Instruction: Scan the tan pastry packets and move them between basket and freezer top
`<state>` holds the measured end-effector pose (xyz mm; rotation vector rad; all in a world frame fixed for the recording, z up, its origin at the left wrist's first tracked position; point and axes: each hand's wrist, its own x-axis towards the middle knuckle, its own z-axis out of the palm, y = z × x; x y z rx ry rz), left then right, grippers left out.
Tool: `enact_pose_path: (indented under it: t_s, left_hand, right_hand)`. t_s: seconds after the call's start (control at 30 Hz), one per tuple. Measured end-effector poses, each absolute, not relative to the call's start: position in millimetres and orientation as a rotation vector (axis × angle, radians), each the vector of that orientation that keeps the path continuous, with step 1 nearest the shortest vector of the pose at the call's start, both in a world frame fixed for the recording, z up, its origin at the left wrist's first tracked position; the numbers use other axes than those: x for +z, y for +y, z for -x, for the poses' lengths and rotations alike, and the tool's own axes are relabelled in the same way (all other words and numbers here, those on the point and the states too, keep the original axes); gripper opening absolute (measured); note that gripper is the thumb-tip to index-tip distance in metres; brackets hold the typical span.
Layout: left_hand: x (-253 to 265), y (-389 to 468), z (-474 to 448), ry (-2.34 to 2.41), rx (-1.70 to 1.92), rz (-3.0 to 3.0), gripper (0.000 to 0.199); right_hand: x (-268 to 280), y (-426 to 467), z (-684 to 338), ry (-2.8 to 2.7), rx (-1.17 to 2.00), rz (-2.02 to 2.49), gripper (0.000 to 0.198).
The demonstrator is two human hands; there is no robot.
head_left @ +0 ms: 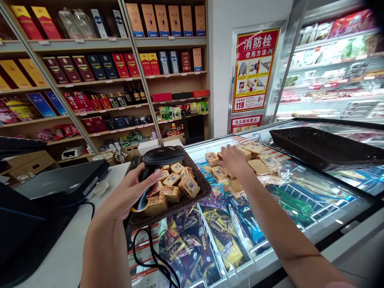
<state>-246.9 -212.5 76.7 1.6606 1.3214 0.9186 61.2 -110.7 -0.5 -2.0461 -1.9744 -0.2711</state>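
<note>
At the far left of the frame one dark cash register (57,182) sat on the white worktop (63,256). Just right of it, in the lower middle, the left hand (126,198) was clamped around the handle of one black barcode scanner (156,164), fingers curled tight, its single black cable (150,248) looping down toward the bottom edge. The scanner's head hung over one brown wicker basket (198,196), which held about nine small tan packets (180,182), several showing barcode labels. Further right, at centre frame, the right hand (232,160) lay loosely spread, palm down, fingers resting on a scatter of roughly ten more loose packets (258,160) lying on the glass lid of the freezer (324,208). I could not tell whether it gripped any one of them. In the upper right, one empty dark basket (324,148) stood on the freezer, well apart from both hands.
</note>
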Motion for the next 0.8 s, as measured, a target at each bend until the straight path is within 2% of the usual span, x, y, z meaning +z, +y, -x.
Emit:
enact_pose_path:
  t_s: [0.13,0.27,0.33,0.43,0.57,0.8]
  left_hand:
    - [77.7,-213.5,244.6,1.314,0.892,-1.671,0.047]
    - [76.3,-212.9,244.5,1.328,0.876,-1.678,0.044]
    - [75.1,-212.0,245.5,1.312,0.886,-1.685,0.044]
    - [73.6,-210.8,246.7,1.279,0.908,-1.686,0.042]
    - [73.9,-211.4,246.8,1.278,0.922,-1.674,0.041]
    - [78.3,-216.7,247.4,1.273,0.944,-1.645,0.039]
  right_hand:
    - [-7.6,-101.8,-89.2,-1.728,-0.095,2.433,0.05]
    - [-17.1,-90.9,-94.6,-1.742,-0.061,2.379,0.049]
    - [-14.4,-91.7,-92.9,-1.809,-0.043,2.315,0.056]
    - [-1.7,-100.8,-87.9,-1.95,0.065,2.075,0.072]
    - [16.8,-117.0,-75.6,-1.953,0.431,1.586,0.084]
    - [23.0,-127.6,-63.3,-1.842,0.981,0.849,0.066]
